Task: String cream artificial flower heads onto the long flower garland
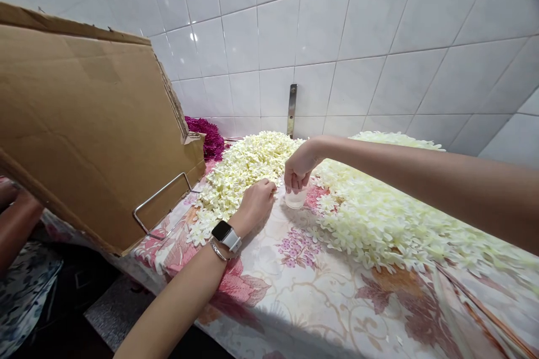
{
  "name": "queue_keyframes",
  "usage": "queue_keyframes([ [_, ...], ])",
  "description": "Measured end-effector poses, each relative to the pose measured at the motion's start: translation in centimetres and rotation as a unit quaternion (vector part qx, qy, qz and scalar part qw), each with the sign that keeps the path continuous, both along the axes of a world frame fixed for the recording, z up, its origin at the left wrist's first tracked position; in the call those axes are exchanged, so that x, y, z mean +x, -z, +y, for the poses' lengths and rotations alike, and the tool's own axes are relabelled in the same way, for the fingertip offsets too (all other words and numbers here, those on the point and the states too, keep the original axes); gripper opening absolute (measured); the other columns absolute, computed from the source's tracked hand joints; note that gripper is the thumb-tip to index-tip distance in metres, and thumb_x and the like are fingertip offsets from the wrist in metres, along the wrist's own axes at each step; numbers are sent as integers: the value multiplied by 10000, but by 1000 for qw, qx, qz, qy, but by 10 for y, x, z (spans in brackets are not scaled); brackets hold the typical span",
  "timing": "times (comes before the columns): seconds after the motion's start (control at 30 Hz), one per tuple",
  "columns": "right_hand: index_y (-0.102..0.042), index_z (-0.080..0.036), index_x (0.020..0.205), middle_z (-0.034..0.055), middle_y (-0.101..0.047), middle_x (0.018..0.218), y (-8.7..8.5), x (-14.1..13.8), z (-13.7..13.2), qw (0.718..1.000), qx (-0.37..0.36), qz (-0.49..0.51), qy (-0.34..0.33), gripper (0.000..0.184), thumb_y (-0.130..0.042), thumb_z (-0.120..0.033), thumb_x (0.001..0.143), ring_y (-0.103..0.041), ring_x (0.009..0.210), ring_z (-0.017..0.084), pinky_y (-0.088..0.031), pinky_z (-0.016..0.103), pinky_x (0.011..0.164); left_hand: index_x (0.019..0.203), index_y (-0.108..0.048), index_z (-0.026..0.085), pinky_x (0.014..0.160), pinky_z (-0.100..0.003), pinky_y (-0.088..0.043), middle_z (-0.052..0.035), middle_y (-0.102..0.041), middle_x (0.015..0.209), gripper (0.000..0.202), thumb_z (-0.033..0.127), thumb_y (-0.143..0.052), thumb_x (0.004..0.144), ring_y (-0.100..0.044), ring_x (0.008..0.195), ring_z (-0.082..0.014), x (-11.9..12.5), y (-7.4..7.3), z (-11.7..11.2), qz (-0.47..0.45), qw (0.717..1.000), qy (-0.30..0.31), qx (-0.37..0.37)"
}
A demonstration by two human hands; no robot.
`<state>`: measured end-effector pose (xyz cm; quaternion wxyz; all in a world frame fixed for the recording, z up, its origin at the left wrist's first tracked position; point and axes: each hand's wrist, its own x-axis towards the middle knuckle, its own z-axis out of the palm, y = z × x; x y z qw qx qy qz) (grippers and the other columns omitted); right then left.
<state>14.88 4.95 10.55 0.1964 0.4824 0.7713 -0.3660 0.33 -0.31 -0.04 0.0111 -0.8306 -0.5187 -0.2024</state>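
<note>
My right hand [300, 165] reaches down with bent fingers, their tips in the mouth of a small clear cup [296, 200]. The fingers are drawn together, and I cannot make out what is between them. Just left of the cup, my left hand [256, 202] is closed over the cloth beside a heap of cream-white flowers [252, 160]. Its fingertips point toward the cup, and anything pinched there is too small to name. A wider spread of pale white-green flowers [379, 219] lies under my right forearm.
A tall cardboard panel [92, 123] stands at the left by a bent metal wire frame [162, 205]. Magenta flowers [208, 137] sit behind it. A floral tablecloth [295, 297] covers the table against a tiled wall. Another person's arm [17, 224] shows at far left.
</note>
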Motion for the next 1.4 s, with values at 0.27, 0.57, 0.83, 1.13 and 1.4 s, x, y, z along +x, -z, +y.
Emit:
queue_keyframes([
  [0.27, -679, -116, 694, 8, -664, 666, -24, -6, -15, 987, 147, -52, -45, 102, -652, -58, 615, -628, 678, 154, -481, 283, 616, 803, -643, 168, 635, -294, -418, -74, -634, 848, 185, 65, -492, 771, -590, 731, -196, 0, -1, -1, -38, 999, -15, 10],
  [0.57, -634, -153, 753, 63, -642, 797, -7, 10, -39, 952, 306, 34, -7, 127, -665, -98, 644, -597, 760, 205, -420, 288, 610, 884, -620, 153, 768, -322, -477, -81, -665, 907, 171, 67, -499, 798, -623, 848, -197, -4, -17, -6, -201, 977, -37, 67],
  [0.83, -567, -141, 851, 96, -640, 896, -4, 78, -97, 901, 275, 312, 125, 304, -337, -325, 924, -623, 728, 140, -500, 252, 578, 824, -650, 151, 710, -262, -546, -39, -677, 861, 79, 190, -640, 756, -656, 787, -139, 49, -58, -59, -490, 854, 169, -53],
  [1.13, -616, -194, 980, 65, -660, 931, 54, 137, -129, 799, 291, 493, 185, 309, -512, -453, 849, -639, 825, 175, -540, 358, 745, 822, -598, 159, 594, -240, -503, -16, -626, 772, 111, 230, -648, 753, -610, 688, -125, 117, -44, -53, -449, 878, 152, -68],
  [1.4, -534, -218, 1074, 89, -652, 963, 84, 131, -143, 701, 613, 346, 120, 191, -466, -225, 896, -652, 824, 203, -569, 372, 701, 782, -680, 148, 720, -296, -540, -58, -684, 835, 221, 307, -534, 826, -644, 817, -177, 126, -34, -71, -533, 755, 192, -329],
])
